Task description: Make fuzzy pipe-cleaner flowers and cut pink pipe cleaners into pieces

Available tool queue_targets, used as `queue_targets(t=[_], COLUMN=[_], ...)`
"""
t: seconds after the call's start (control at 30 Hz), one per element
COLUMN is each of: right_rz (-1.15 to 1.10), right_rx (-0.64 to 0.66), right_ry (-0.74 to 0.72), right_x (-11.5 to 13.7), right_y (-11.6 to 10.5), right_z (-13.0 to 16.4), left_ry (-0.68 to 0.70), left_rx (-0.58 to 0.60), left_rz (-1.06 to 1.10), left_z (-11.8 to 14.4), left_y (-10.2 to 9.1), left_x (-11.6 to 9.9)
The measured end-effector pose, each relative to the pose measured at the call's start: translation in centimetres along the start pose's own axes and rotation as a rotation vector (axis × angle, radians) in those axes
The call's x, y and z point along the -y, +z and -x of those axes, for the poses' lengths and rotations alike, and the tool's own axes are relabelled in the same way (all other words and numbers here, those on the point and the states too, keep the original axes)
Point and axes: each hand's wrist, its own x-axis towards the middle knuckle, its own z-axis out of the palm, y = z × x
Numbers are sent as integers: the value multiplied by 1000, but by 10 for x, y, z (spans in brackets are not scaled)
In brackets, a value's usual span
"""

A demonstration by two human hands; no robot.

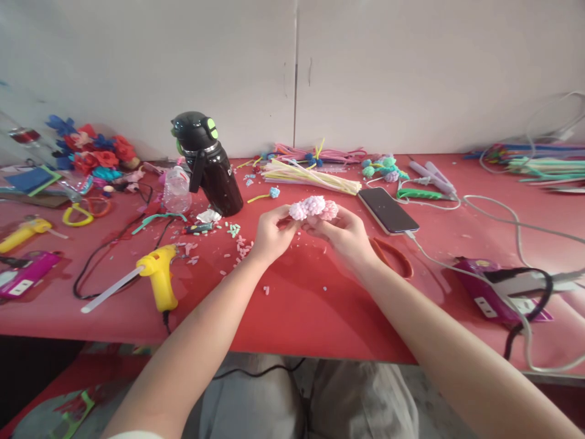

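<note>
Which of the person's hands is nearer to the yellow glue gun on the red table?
Left. The left hand is nearer the yellow glue gun; the right hand is farther off, beyond the left.

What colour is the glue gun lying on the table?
Yellow: the glue gun shows best in the head view, left of the hands.

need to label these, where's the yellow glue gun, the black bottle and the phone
yellow glue gun (159, 274), head view, on the top of its handle
black bottle (214, 171), head view, on its dark body
phone (387, 210), head view, middle of its screen
</note>
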Motion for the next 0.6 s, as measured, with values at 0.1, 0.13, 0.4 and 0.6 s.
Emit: queue_targets(t=[0.1, 0.13, 0.4, 0.6], right_rz=[-67, -81, -120, 44], right_rx=[3, 0, -41, -73], right_ry=[2, 1, -42, -131], right_x=[0, -1, -6, -1], right_y=[0, 0, 3, 4], right_z=[-1, -2, -4, 1], left_ry=[-23, -34, -157, -190], left_rx=[-13, -20, -27, -97], left_rz=[46, 56, 132, 104], left_z=[0, 0, 0, -2], left_y=[2, 2, 5, 4], left_x=[-4, -6, -10, -8])
